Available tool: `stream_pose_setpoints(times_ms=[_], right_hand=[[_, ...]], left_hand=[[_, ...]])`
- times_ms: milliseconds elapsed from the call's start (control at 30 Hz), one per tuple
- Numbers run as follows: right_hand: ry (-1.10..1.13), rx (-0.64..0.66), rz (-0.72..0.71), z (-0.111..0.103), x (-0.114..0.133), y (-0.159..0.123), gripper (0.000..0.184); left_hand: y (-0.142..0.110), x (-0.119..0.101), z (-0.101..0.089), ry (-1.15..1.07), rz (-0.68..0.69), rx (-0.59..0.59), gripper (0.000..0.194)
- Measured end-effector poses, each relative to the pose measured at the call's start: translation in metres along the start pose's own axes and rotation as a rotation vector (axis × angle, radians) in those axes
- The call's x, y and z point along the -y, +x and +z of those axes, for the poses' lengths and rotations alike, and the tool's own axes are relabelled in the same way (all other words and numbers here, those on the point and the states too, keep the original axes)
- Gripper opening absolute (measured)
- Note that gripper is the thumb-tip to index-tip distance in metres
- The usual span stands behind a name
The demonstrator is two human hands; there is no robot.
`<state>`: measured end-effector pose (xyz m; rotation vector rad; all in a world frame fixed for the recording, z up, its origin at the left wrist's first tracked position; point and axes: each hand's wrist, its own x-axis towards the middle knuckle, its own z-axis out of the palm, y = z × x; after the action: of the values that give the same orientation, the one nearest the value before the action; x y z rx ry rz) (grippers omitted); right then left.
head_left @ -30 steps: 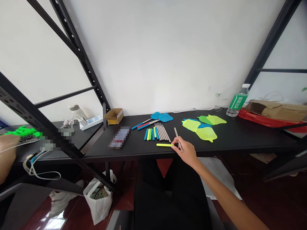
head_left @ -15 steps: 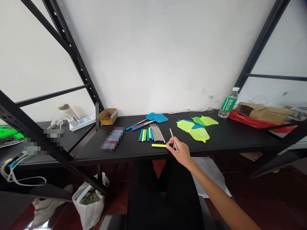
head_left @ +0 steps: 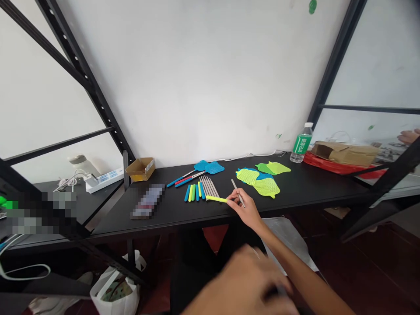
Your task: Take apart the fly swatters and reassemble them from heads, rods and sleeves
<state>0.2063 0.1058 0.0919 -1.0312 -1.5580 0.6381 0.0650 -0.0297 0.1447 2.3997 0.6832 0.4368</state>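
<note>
My right hand (head_left: 245,209) is closed at the table's front edge. Its thumb and fingers pinch one end of a yellow-green handle (head_left: 216,199), and a thin grey metal rod (head_left: 235,187) slants through the same fingers. Low in the foreground is my left hand (head_left: 246,280), smeared by motion, its fingers unclear. Beyond the held handle lie several loose blue, yellow and green handles (head_left: 193,192) in a row, with a bunch of metal rods (head_left: 209,186) alongside. Blue fly swatters (head_left: 214,167) with attached rods rest behind them. To the right are loose mesh swatter heads (head_left: 267,187), partly overlapping.
A phone-like blurred object (head_left: 148,201) and a small cardboard box (head_left: 140,169) are on the left. At the right stand a water bottle (head_left: 302,143) and a torn carton (head_left: 346,153). Another person's hand (head_left: 408,137) shows at the far right. Black shelf posts (head_left: 339,57) flank the table.
My left hand has come into view at the bottom, moving fast. The near end of the yellow-green handle has lifted slightly toward the rods. The camera view has shifted a little.
</note>
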Motion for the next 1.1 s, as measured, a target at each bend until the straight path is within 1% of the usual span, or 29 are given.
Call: stream_pose_setpoints(times_ms=[33,67,100,133,167,200,233,267,333,433,533,667,767,833,933,1000,1100], right_hand=[[0.023,-0.005,0.009,-0.001,-0.001,0.001,0.019],[0.040,-0.005,0.015,-0.001,-0.001,0.001,0.019],[0.051,0.004,0.018,-0.002,-0.001,0.001,0.020],[0.055,0.021,0.017,-0.003,0.000,0.001,0.019],[0.051,0.042,0.013,-0.004,0.000,0.001,0.018],[0.041,0.064,0.005,-0.005,0.001,0.001,0.017],[0.027,0.085,-0.006,-0.005,0.003,0.000,0.016],[0.012,0.105,-0.018,-0.006,0.004,0.000,0.014],[-0.017,0.139,-0.044,-0.007,0.007,-0.002,0.013],[-0.042,0.174,-0.064,-0.006,0.009,-0.003,0.013],[0.029,0.156,-0.024,-0.005,0.008,-0.002,0.015],[0.251,0.081,0.105,-0.011,-0.003,0.005,0.035],[0.347,0.016,0.130,-0.021,-0.013,0.012,0.043],[0.389,-0.053,0.140,-0.027,-0.018,0.014,0.043],[0.490,-0.127,0.198,-0.031,-0.021,0.016,0.042],[0.542,-0.137,0.238,-0.031,-0.021,0.016,0.039],[0.572,-0.138,0.270,-0.031,-0.017,0.017,0.033]], left_hand=[[0.003,0.018,-0.019,0.028,-0.050,-0.111,0.029],[0.005,0.038,-0.035,0.097,-0.147,-0.374,0.030],[0.005,0.058,-0.050,0.170,-0.218,-0.605,0.030],[0.004,0.077,-0.061,0.221,-0.266,-0.746,0.031],[0.003,0.094,-0.069,0.235,-0.307,-0.790,0.036],[0.001,0.109,-0.074,0.203,-0.327,-0.761,0.041],[-0.001,0.120,-0.076,0.140,-0.324,-0.693,0.044],[-0.002,0.129,-0.075,0.092,-0.326,-0.657,0.044],[-0.002,0.137,-0.070,0.037,-0.333,-0.621,0.039],[0.002,0.140,-0.064,0.005,-0.349,-0.661,0.035],[0.002,0.147,-0.070,-0.121,-0.323,-0.743,0.034],[-0.008,0.167,-0.086,-0.350,-0.310,-0.880,0.034],[-0.013,0.177,-0.092,-0.461,-0.308,-0.931,0.034],[-0.014,0.178,-0.091,-0.481,-0.305,-0.899,0.035],[-0.011,0.175,-0.087,-0.440,-0.306,-0.806,0.037],[-0.010,0.174,-0.085,-0.415,-0.294,-0.757,0.038],[-0.008,0.173,-0.083,-0.397,-0.285,-0.727,0.037]])
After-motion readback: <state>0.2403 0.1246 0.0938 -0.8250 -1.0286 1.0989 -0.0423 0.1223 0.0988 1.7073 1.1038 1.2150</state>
